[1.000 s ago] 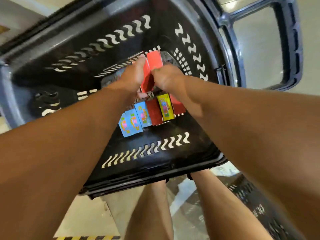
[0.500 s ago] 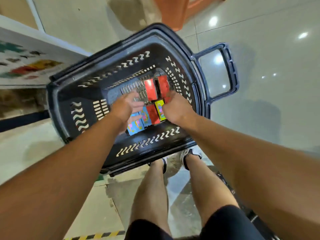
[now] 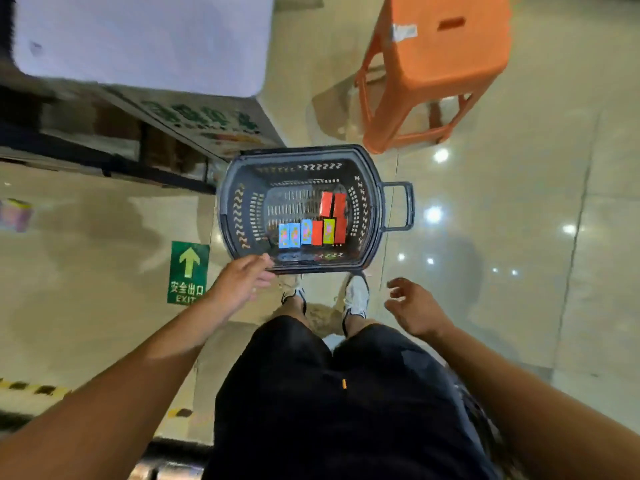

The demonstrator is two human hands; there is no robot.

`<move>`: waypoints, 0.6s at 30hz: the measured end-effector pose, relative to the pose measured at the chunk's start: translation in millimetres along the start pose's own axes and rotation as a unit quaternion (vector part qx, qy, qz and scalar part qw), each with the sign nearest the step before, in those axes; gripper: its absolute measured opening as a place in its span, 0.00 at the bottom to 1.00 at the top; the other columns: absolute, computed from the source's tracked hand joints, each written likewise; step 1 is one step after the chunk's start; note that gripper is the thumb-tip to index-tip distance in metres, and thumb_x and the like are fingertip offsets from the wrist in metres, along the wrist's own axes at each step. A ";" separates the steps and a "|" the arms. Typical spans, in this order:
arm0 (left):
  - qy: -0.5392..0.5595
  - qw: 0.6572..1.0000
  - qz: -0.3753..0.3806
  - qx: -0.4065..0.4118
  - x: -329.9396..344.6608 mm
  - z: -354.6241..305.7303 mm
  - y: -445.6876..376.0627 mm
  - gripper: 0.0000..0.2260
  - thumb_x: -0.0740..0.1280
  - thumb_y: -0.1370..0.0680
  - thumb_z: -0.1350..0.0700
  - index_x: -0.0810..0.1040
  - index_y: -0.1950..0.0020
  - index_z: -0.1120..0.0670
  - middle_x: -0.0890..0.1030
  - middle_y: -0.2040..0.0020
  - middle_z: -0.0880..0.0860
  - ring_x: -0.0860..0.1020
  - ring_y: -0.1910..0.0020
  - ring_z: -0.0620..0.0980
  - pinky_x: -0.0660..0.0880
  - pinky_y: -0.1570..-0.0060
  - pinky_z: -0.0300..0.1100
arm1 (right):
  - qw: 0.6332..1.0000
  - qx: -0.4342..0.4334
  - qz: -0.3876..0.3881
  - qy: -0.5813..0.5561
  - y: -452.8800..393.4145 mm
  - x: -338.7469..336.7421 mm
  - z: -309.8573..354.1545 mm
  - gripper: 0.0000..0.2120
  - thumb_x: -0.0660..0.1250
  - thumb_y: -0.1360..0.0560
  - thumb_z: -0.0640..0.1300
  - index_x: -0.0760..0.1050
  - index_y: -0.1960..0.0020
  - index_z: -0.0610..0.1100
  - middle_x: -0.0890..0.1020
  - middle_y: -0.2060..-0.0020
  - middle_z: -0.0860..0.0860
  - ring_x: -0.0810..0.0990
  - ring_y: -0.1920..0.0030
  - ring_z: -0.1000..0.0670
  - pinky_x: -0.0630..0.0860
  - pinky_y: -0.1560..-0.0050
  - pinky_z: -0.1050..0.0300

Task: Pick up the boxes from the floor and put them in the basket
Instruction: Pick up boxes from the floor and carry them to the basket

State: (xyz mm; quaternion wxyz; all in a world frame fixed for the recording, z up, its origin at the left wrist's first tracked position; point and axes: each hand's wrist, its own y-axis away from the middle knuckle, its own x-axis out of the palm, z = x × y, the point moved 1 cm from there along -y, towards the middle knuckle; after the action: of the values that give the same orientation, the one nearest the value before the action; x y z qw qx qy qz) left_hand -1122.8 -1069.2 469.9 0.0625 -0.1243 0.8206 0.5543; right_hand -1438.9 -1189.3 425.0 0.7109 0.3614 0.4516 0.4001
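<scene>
A dark plastic basket (image 3: pixel 228 216) stands on the tiled floor in front of my feet. Several small boxes lie on its bottom: blue boxes (image 3: pixel 289 235), a yellow box (image 3: pixel 328 231) and red boxes (image 3: pixel 332 203) toward the right side. My left hand (image 3: pixel 242 284) hovers at the basket's near left rim, fingers apart, holding nothing. My right hand (image 3: pixel 410 304) hangs over the floor to the right of my shoes, open and empty, apart from the basket.
An orange plastic stool (image 3: pixel 436 67) stands beyond the basket to the right. A counter with a white top (image 3: pixel 138 39) runs along the upper left. A green exit sticker (image 3: pixel 188 271) lies on the floor at left. A small colourful box (image 3: pixel 15 214) sits at the far left edge.
Both hands let go of the red boxes and drew out of the basket toward me. My head rose, so the basket now looks small and far below.
</scene>
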 end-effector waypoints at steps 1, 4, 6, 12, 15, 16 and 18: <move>0.005 1.000 -0.006 0.009 -3.2 1.8 16.4 0.14 0.59 0.16 0.45 0.80 0.41 0.52 0.85 0.45 0.53 0.83 0.44 0.51 0.77 0.38 0.57 | 1.000 -0.001 -0.003 0.010 11.7 -6.4 0.2 0.21 0.68 0.26 0.49 0.74 0.34 0.48 0.81 0.44 0.48 0.82 0.45 0.44 0.78 0.40 0.48; -0.016 0.998 -0.029 0.059 -9.6 5.6 60.1 0.06 0.65 0.19 0.50 0.81 0.45 0.46 0.84 0.46 0.48 0.81 0.44 0.47 0.77 0.39 0.52 | 0.999 -0.007 -0.004 0.041 44.9 -21.7 4.8 0.22 0.68 0.26 0.49 0.74 0.33 0.48 0.81 0.41 0.47 0.81 0.42 0.44 0.77 0.38 0.47; -0.050 0.994 -0.047 0.080 -10.9 11.9 81.3 0.07 0.68 0.20 0.52 0.81 0.43 0.47 0.83 0.45 0.47 0.80 0.44 0.47 0.76 0.40 0.48 | 0.997 -0.020 -0.005 0.069 61.0 -31.2 8.0 0.23 0.68 0.25 0.49 0.72 0.31 0.47 0.80 0.38 0.46 0.80 0.40 0.44 0.76 0.36 0.49; -0.068 0.991 -0.090 0.065 -18.1 56.1 129.5 0.14 0.70 0.22 0.53 0.77 0.37 0.47 0.80 0.43 0.48 0.79 0.41 0.48 0.74 0.38 0.47 | 0.988 -0.057 -0.010 0.144 85.1 -60.3 19.3 0.26 0.67 0.23 0.51 0.69 0.27 0.46 0.74 0.30 0.46 0.75 0.33 0.45 0.71 0.35 0.54; -0.063 0.990 -0.120 0.040 -17.7 99.7 147.9 0.13 0.70 0.24 0.50 0.77 0.39 0.44 0.81 0.44 0.45 0.80 0.42 0.47 0.76 0.37 0.49 | 0.988 -0.054 -0.028 0.145 86.6 -73.0 24.4 0.25 0.67 0.23 0.50 0.69 0.28 0.46 0.75 0.31 0.45 0.78 0.40 0.45 0.74 0.40 0.56; -0.056 0.990 -0.128 0.029 -16.2 119.8 151.4 0.13 0.70 0.24 0.46 0.78 0.40 0.42 0.82 0.45 0.43 0.80 0.44 0.46 0.77 0.38 0.50 | 0.988 -0.052 -0.029 0.142 85.9 -76.8 26.8 0.25 0.68 0.23 0.50 0.70 0.28 0.46 0.75 0.31 0.44 0.79 0.40 0.45 0.74 0.40 0.56; -0.043 0.988 -0.150 -0.001 -12.6 174.1 144.5 0.14 0.68 0.27 0.38 0.79 0.44 0.40 0.82 0.48 0.41 0.81 0.47 0.43 0.78 0.40 0.50 | 0.988 -0.049 -0.029 0.142 83.2 -85.0 32.5 0.25 0.68 0.24 0.51 0.71 0.29 0.46 0.76 0.32 0.43 0.79 0.39 0.45 0.74 0.39 0.55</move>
State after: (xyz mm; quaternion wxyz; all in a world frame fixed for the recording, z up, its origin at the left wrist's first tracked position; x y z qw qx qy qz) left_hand -1156.3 -855.2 536.4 0.1804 -0.2218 0.7885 0.5445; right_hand -1451.9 -1235.5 538.6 0.6679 0.2527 0.5378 0.4482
